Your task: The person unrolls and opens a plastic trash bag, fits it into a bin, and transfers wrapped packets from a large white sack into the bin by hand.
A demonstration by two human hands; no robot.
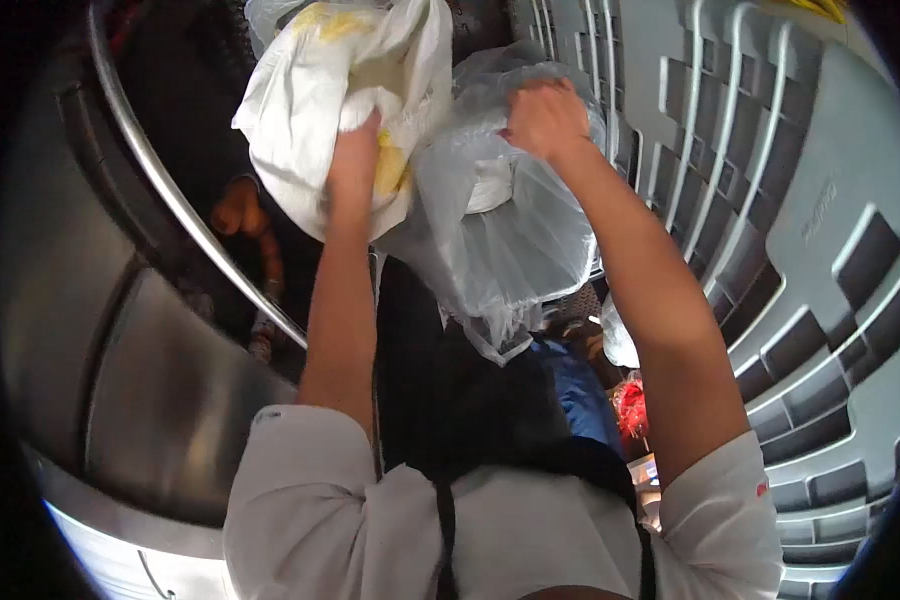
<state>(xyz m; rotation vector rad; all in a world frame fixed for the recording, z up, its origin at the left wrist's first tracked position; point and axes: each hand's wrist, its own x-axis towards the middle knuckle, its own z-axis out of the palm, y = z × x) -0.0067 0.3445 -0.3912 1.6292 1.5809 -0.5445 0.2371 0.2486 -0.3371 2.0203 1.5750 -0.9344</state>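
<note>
A white sack (295,125) with yellow print hangs bunched at the upper left. My left hand (355,155) is closed at its mouth, the fingers mostly covered by white folds. To the right, a clear plastic bag (545,240) lines or covers a container whose walls are hard to make out. My right hand (548,118) is closed on the gathered upper edge of that bag, with its fingers curled down. Through the clear plastic shows a white object (490,187), its kind unclear. The sack and the clear bag touch side by side.
Grey plastic crates (810,230) with slotted walls rise along the right. At left stands a stainless steel surface (170,390) with a curved metal rim (160,180). A brown, hand-like shape (235,205) shows beyond it. Lower down are blue cloth (582,395) and a red item (630,408).
</note>
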